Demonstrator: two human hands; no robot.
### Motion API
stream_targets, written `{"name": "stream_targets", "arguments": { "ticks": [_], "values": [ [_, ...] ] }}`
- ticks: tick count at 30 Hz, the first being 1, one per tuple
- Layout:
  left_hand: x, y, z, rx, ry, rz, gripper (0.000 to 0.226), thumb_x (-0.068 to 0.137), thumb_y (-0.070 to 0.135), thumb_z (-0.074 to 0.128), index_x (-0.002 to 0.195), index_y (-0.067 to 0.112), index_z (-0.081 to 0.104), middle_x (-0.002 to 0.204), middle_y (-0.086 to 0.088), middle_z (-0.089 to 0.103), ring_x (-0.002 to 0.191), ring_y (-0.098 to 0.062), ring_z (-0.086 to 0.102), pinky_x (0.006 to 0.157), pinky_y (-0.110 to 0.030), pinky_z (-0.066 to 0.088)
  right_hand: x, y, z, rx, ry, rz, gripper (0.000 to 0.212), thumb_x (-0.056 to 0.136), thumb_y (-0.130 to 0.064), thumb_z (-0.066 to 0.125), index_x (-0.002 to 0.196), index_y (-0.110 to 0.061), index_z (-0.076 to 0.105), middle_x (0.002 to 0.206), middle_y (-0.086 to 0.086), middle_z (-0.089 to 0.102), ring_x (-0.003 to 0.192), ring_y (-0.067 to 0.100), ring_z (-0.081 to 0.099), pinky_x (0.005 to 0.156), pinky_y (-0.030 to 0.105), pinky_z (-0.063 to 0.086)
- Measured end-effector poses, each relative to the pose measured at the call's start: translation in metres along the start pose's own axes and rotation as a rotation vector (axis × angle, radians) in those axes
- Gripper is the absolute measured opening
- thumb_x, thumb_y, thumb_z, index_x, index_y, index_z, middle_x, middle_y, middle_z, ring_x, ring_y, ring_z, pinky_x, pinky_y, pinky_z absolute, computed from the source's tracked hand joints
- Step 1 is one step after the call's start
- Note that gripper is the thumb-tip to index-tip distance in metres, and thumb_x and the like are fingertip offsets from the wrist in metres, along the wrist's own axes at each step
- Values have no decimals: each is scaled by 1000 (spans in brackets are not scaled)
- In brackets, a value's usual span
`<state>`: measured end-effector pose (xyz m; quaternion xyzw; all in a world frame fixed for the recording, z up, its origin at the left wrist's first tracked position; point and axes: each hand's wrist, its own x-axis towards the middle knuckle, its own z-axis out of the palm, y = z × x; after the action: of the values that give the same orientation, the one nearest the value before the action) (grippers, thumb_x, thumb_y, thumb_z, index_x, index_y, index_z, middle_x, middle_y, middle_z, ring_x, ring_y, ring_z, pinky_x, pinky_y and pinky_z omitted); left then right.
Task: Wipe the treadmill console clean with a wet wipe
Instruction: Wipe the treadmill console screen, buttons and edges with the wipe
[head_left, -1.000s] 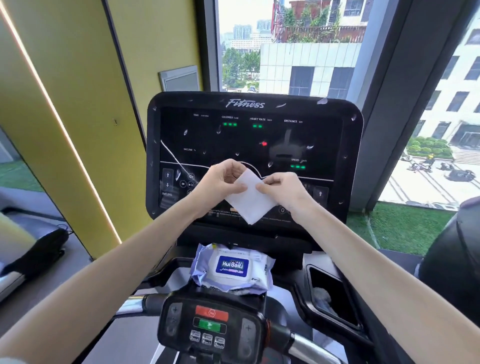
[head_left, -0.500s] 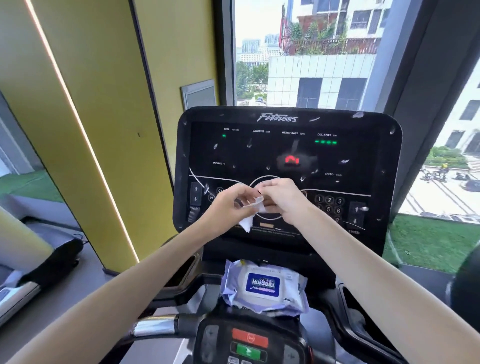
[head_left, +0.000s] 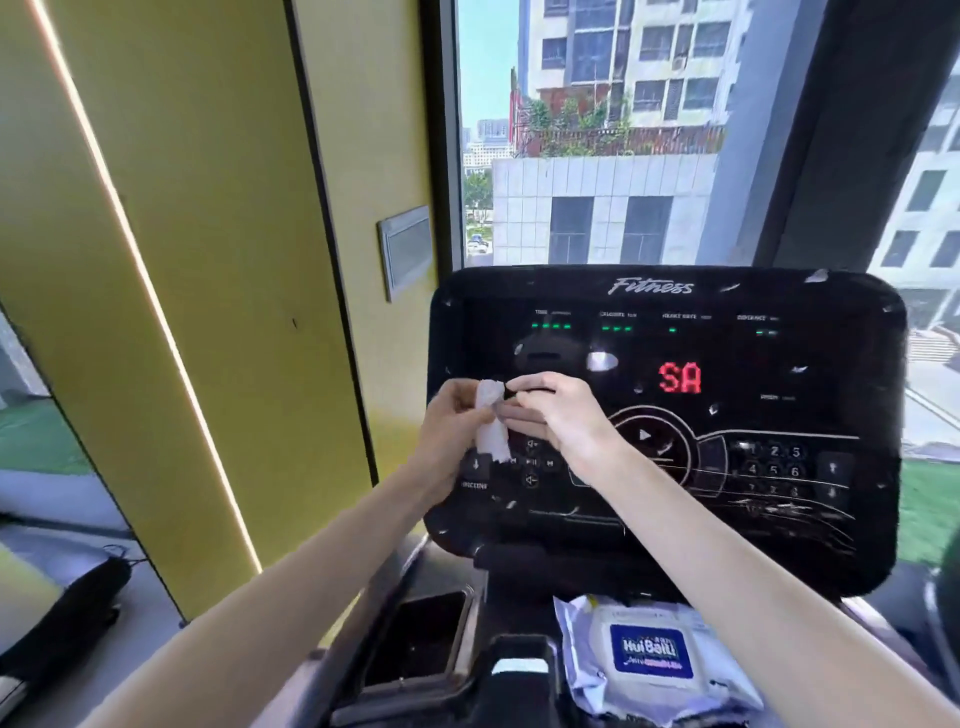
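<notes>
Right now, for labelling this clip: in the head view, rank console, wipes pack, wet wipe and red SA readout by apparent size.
1. console
2. wipes pack, nearer the camera and partly hidden
3. wet wipe and red SA readout: roughly alike, the wipe bunched and partly covered, so unranked

Left hand (head_left: 452, 421) and right hand (head_left: 556, 410) crowd console (head_left: 779, 374) left side; right face unobstructed. Wall (head_left: 208, 260) close left; pack (head_left: 649, 654) near right.
</notes>
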<state>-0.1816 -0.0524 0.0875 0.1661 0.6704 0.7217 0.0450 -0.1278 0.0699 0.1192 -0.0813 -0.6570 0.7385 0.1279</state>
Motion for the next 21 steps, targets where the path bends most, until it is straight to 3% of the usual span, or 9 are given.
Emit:
{"name": "stream_targets", "arguments": {
  "ticks": [4, 6, 7, 9, 11, 13, 15, 17, 21],
  "values": [
    [20, 9, -20, -448, -43, -327, 14, 90, -1, 46, 100, -4, 55, 93, -18, 61, 78, -24, 61, 66, -32, 53, 3, 2, 21, -12, -41, -67, 20, 90, 8, 45, 102, 5, 61, 98, 22, 67, 92, 25, 68, 83, 30, 55],
    [39, 19, -34, -614, 50, -496, 14, 90, -4, 40, 84, -2, 52, 82, -15, 56, 68, -23, 54, 53, -29, 49, 8, 2, 27, -120, -44, -150, 23, 89, 9, 45, 100, 0, 63, 101, 18, 67, 96, 20, 67, 85, 27, 53],
    [51, 24, -42, -598, 131, -491, 15, 91, -4, 41, 80, 0, 50, 81, -12, 53, 67, -21, 52, 53, -28, 46, 11, 3, 28, -264, -15, -220, 26, 88, 9, 46, 100, -4, 65, 103, 13, 68, 99, 17, 66, 88, 25, 51],
    [79, 36, -55, -346, 320, -264, 12, 92, 6, 47, 85, 2, 56, 85, -10, 57, 74, -22, 56, 67, -31, 48, 20, 5, 28, -617, 78, -379, 34, 87, 7, 46, 108, -10, 66, 116, 4, 64, 114, 13, 58, 98, 20, 42],
    [100, 51, -60, 25, 444, 131, 15, 92, 23, 54, 92, 11, 63, 89, -4, 65, 81, -19, 61, 77, -31, 50, 31, 5, 29, -942, 93, -523, 43, 88, 5, 44, 127, -8, 55, 140, 5, 47, 133, 14, 39, 109, 19, 25],
    [112, 64, -52, 306, 425, 452, 18, 94, 26, 53, 92, 13, 64, 88, -2, 64, 80, -14, 58, 74, -22, 47, 43, 8, 30, -1296, 35, -630, 54, 89, 3, 39, 143, -5, 32, 154, 8, 21, 143, 16, 14, 115, 24, 7],
    [121, 59, -42, 551, 338, 626, 15, 96, 16, 51, 97, 8, 64, 93, -4, 59, 85, -14, 54, 76, -19, 43, 52, 12, 33, -1586, 0, -676, 63, 89, 0, 38, 147, -3, 13, 156, 13, 4, 144, 20, 0, 117, 33, -2],
    [123, 40, -37, 740, 261, 737, 15, 92, 2, 50, 98, 6, 63, 93, -8, 56, 88, -18, 51, 77, -18, 40, 57, 17, 34, -1670, 33, -713, 69, 83, 1, 47, 145, 3, 16, 154, 19, 7, 144, 26, 5, 117, 38, -1],
    [129, 32, -50, 927, 151, 938, 22, 83, -11, 53, 99, 1, 63, 86, -14, 56, 81, -27, 52, 73, -21, 39, 63, 28, 35, -1710, 116, -799, 72, 54, 7, 67, 123, 13, 51, 134, 30, 46, 126, 37, 45, 106, 50, 34]
  ]
}}
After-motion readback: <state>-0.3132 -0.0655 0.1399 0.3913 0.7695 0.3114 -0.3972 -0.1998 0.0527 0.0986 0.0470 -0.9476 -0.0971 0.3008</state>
